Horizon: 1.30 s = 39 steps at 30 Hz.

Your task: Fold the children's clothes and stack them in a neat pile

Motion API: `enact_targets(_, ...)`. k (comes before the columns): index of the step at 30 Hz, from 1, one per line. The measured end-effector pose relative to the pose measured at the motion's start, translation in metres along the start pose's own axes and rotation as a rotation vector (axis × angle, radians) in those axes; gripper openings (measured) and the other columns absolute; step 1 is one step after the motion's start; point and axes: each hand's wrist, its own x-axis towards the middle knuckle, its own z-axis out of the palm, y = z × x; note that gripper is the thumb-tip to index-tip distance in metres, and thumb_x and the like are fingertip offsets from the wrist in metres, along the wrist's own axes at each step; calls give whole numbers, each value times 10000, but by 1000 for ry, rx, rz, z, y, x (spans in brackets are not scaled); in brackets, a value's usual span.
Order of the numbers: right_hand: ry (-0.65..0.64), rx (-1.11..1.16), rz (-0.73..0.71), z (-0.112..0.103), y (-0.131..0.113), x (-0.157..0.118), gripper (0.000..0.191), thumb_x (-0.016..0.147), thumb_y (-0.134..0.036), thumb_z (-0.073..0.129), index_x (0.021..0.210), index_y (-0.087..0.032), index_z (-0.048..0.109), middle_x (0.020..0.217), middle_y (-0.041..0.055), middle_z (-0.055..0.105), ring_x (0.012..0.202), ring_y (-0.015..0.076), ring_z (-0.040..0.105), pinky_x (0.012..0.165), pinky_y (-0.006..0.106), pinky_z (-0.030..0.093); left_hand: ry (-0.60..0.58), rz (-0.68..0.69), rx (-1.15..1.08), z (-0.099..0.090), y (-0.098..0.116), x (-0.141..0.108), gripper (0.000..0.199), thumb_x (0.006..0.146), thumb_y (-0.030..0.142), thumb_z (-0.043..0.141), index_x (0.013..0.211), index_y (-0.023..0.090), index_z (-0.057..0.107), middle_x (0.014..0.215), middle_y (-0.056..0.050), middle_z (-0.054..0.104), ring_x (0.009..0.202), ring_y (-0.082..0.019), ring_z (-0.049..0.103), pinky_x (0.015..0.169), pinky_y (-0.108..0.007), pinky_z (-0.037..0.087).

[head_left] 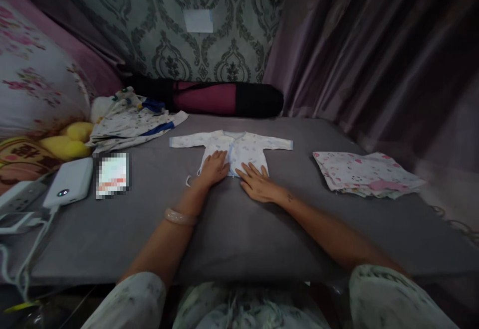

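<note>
No clearly legible text.

Left hand (215, 168) and right hand (260, 184) rest their fingers on the shirt (249, 144), its sleeves (189, 140) spread wide on grey cloth (239, 234). Folded fabric (361, 169) lies right; a power bank (73, 179), pillow (37, 80) and rumpled clothes (127, 122) lie left.

There is one spread shirt (244, 150), one power bank (71, 182), one bangle (179, 217)

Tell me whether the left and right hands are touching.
Apart. The head view shows a strip of the shirt in the gap between the left hand and the right hand.
</note>
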Motion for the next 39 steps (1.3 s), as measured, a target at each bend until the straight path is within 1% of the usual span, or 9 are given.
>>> enact_targets(4,-57,79,-63,-17,-10,-11,498,997,-436,260,1380,-243,513,1546,78,354,1423,273,295,1159,522,162,202,-155,-65,-16,-23,0,446,923,222,411,1352,123,481,1344,-140,574,1236,-227,521,1037,-345,379)
enact_targets(8,100,127,-69,-28,-9,17,496,1016,-374,186,1097,-225,652,1208,60,663,1142,208,573,1131,462,227,286,-457,-90,-33,-53,-3,331,929,243,407,1163,142,619,1140,-148,677,1075,-266,614,897,-366,447)
enact_targets(11,233,112,52,-23,-4,56,460,1002,-302,208,1308,-182,531,1394,99,538,1306,215,451,1140,440,213,223,-554,-123,-39,-68,-8,292,916,267,454,1066,137,667,1063,-147,701,1028,-299,631,845,-388,448)
enact_targets(16,185,64,214,-5,-9,107,619,1001,-402,192,1525,-73,208,1611,132,137,1486,241,77,1185,473,53,131,-601,-193,-38,-71,-8,267,893,300,486,979,174,706,980,-119,724,984,-289,653,821,-376,453)
enact_targets(22,138,13,204,12,-16,118,723,988,-496,157,1523,-10,189,1609,160,112,1486,266,64,1191,443,62,136,-572,-199,-35,-70,-5,252,864,318,522,961,193,719,1006,-117,727,1002,-292,651,817,-374,461)
enact_targets(27,100,-44,182,5,-16,117,730,984,-509,195,1511,-5,232,1600,182,142,1474,306,123,1178,479,108,168,-501,-176,-32,-60,-4,266,892,292,491,1038,198,692,1077,-95,713,1070,-287,617,910,-410,431)
enact_targets(31,145,-122,174,-16,-21,128,588,998,-417,202,1281,-77,590,1409,199,508,1336,325,408,1148,528,124,194,-323,-127,-23,-50,-2,310,923,300,475,1187,213,610,1253,-96,639,1190,-252,548,991,-409,398)
enact_targets(34,199,-96,139,-28,-27,151,565,1001,-350,180,1120,-113,680,1244,181,637,1244,291,504,1130,481,192,130,-209,-82,-11,-47,0,396,944,311,433,1322,218,507,1433,-104,504,1325,-230,442,1070,-423,346)
enact_targets(39,87,104,5,-25,-38,203,575,1003,-380,164,1454,-110,395,1556,112,327,1447,218,246,1172,399,158,-48,-167,2,2,-45,2,561,973,385,310,1489,165,294,1587,-135,246,1477,-300,149,1145,-550,208)
